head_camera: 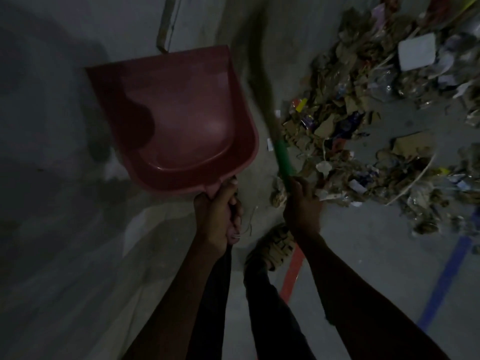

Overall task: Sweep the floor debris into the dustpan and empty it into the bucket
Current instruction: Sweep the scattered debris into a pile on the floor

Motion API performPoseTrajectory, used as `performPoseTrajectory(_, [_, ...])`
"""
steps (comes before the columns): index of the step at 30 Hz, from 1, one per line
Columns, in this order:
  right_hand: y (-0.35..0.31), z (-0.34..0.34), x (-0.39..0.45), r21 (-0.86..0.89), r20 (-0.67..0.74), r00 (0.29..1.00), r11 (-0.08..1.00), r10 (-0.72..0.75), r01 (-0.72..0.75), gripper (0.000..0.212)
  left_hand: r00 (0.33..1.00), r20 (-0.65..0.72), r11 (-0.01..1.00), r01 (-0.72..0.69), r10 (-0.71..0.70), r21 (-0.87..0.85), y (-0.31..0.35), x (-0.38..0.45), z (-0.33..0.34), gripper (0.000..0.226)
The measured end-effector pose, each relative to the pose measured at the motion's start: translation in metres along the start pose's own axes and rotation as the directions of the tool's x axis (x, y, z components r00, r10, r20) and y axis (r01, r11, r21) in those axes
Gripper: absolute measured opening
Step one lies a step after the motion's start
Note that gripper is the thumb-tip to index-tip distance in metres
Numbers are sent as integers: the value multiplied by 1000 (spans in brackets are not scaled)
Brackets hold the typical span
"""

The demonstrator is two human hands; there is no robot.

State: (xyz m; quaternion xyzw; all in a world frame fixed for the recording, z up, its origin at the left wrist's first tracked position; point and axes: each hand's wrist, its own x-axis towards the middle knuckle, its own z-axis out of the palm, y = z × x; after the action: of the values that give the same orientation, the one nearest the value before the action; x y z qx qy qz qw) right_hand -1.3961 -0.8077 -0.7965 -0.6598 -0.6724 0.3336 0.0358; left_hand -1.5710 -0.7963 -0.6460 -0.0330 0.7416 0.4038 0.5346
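A red dustpan is held up in front of me, its inside bare. My left hand grips its short handle from below. My right hand grips the green handle of a broom. The blurred bristles reach up and away beside the dustpan's right edge. A wide heap of debris, torn cardboard, paper scraps and plastic wrappers, lies on the grey floor to the right of the broom. No bucket is in view.
The floor is dim grey concrete with a red line and a blue line painted on it. My sandalled foot stands between my arms. A long pale strip lies at the top left.
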Motion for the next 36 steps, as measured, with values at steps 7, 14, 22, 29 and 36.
performPoseTrajectory(7, [23,5,-3,-114,283,958,993,49,-17,61,995,-96,999,-16,11,-51,-23,-17,7,32])
performPoseTrajectory(14, [77,-36,13,-151,62,992,983,113,-102,56,993,-112,999,-34,30,-38,-38,-16,-6,31])
performPoseTrajectory(22, [61,-34,9,92,-76,955,956,286,-279,58,992,-121,998,-41,36,-46,-40,-14,-9,33])
performPoseTrajectory(29, [-4,-5,20,118,94,995,992,32,-43,59,990,-133,995,-50,37,-90,-41,-13,-22,37])
performPoseTrajectory(36, [-28,29,37,-124,303,952,989,-40,81,65,987,-160,999,-30,24,-35,-45,-14,-50,38])
